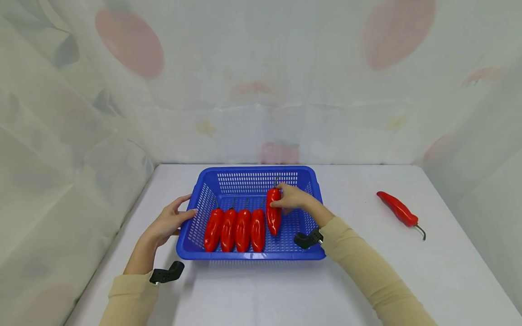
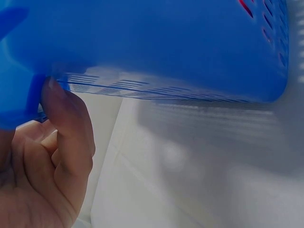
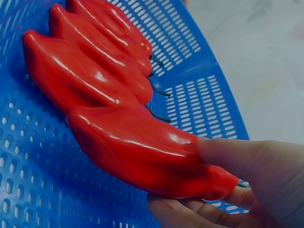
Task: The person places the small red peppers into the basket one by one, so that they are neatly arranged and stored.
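A blue plastic basket [image 1: 250, 256] with slotted walls stands on the white table, several red chili peppers [image 1: 243, 230] lined up side by side in its left half. My right hand [image 1: 294, 198] pinches one more red chili pepper [image 3: 142, 147] near its stem end, thumb on one side and fingers on the other. That pepper is inside the basket, just right of the row, its tip toward me. On the basket's left rim, my left hand [image 1: 169, 220] grips the edge. The left wrist view shows the thumb and fingers [image 2: 71, 128] of that hand at the rim.
A single red chili pepper [image 1: 398, 209] lies on the white table [image 1: 367, 267] to the right of the basket, its stem pointing toward the near right. Patterned cloth walls [image 1: 253, 127] close in the table at the back and both sides.
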The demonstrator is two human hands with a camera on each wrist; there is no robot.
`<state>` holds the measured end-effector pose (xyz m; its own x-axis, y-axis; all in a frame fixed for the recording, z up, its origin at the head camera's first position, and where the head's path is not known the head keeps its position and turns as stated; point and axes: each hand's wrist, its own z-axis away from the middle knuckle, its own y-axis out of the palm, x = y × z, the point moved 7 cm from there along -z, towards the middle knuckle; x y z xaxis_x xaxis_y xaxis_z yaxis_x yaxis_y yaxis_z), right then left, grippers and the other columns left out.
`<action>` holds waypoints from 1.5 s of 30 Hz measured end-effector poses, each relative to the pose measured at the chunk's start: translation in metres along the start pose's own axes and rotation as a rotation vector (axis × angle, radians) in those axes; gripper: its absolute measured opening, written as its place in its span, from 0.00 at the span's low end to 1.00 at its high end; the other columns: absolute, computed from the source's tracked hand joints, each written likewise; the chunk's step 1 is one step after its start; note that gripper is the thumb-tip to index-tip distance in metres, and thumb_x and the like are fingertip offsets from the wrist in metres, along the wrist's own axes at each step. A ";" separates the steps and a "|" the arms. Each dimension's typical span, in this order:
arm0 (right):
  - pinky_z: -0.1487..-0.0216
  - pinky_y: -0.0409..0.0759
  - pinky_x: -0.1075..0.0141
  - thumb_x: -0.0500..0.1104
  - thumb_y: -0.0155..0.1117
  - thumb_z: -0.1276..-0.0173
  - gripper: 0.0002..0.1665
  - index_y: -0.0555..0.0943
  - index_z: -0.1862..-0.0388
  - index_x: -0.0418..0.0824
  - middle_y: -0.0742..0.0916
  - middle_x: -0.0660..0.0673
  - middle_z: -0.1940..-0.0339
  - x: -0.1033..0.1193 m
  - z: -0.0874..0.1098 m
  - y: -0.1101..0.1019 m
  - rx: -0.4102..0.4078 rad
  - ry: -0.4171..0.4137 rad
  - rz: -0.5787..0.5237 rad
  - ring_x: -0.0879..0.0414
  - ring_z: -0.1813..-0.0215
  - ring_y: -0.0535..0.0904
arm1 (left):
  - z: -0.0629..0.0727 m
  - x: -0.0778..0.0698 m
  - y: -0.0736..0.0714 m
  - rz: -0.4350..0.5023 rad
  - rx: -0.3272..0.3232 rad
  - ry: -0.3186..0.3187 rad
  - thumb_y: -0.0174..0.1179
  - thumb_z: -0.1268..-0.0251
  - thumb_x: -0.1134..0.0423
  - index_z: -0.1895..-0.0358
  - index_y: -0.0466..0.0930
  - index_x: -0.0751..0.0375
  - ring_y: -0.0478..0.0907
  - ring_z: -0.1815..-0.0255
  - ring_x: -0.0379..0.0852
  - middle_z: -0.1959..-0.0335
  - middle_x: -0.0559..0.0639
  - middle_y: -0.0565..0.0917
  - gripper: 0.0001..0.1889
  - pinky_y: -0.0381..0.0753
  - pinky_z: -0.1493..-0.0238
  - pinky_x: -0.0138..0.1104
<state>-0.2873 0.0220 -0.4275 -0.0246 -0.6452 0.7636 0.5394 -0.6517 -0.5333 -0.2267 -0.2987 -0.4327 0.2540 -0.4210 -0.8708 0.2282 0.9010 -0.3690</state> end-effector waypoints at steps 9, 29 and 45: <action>0.65 0.84 0.56 0.42 0.64 0.40 0.37 0.60 0.35 0.34 0.78 0.38 0.63 -0.011 -0.008 0.005 0.053 0.061 -0.018 0.47 0.65 0.79 | 0.001 -0.001 0.001 0.006 0.005 -0.001 0.56 0.36 0.53 0.28 0.46 0.50 0.83 0.65 0.54 0.53 0.68 0.78 0.37 0.83 0.66 0.48; 0.64 0.84 0.57 0.40 0.64 0.39 0.34 0.61 0.37 0.34 0.78 0.37 0.55 -0.017 -0.011 0.019 0.125 0.088 0.004 0.46 0.59 0.79 | 0.001 -0.001 0.000 0.005 0.007 0.007 0.56 0.36 0.52 0.28 0.46 0.50 0.83 0.65 0.54 0.54 0.67 0.79 0.38 0.83 0.66 0.48; 0.70 0.84 0.60 0.45 0.63 0.38 0.36 0.61 0.36 0.36 0.79 0.38 0.56 -0.019 -0.008 0.025 0.199 0.112 0.084 0.49 0.66 0.83 | 0.001 -0.001 0.000 0.002 0.002 -0.002 0.56 0.36 0.52 0.27 0.46 0.49 0.83 0.64 0.54 0.53 0.68 0.78 0.38 0.83 0.66 0.48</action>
<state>-0.2799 0.0148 -0.4589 -0.0604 -0.7412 0.6686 0.6985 -0.5099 -0.5022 -0.2257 -0.2984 -0.4315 0.2562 -0.4197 -0.8708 0.2299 0.9014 -0.3668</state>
